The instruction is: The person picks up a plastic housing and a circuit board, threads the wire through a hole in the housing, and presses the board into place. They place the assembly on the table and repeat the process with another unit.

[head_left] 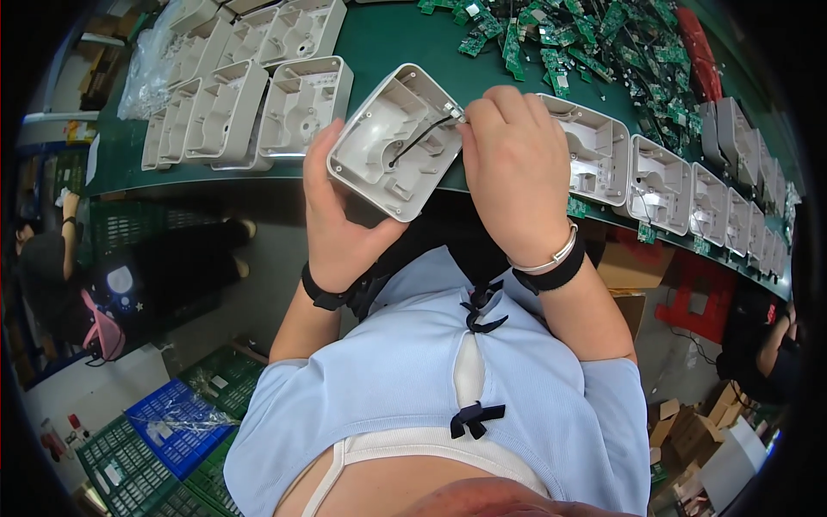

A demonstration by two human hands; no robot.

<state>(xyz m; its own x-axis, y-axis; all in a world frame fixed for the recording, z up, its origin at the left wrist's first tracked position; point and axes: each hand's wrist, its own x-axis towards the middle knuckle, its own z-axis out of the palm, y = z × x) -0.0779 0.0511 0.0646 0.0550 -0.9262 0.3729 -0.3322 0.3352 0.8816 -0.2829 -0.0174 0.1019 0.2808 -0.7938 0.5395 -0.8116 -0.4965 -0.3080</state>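
My left hand [340, 237] grips an open off-white plastic housing [370, 129] by its left side and lower corner, tilted above the table's near edge. Ribs and screw posts show inside it. From a round recess in the housing, a thin black cable [420, 143] runs up to a small white connector [452, 111] at the right wall. My right hand [519, 164] is closed there, its thumb and fingers pinched at the cable's connector end. The fingertips partly hide what they grip.
On the green table [388, 34], similar housings [306, 108] stand in rows at left, and more housings [659, 185] line the right edge. Green circuit boards [568, 39] lie piled at the far right, beside a red bag [699, 56]. Crates [177, 426] stand at lower left; people work on both sides.
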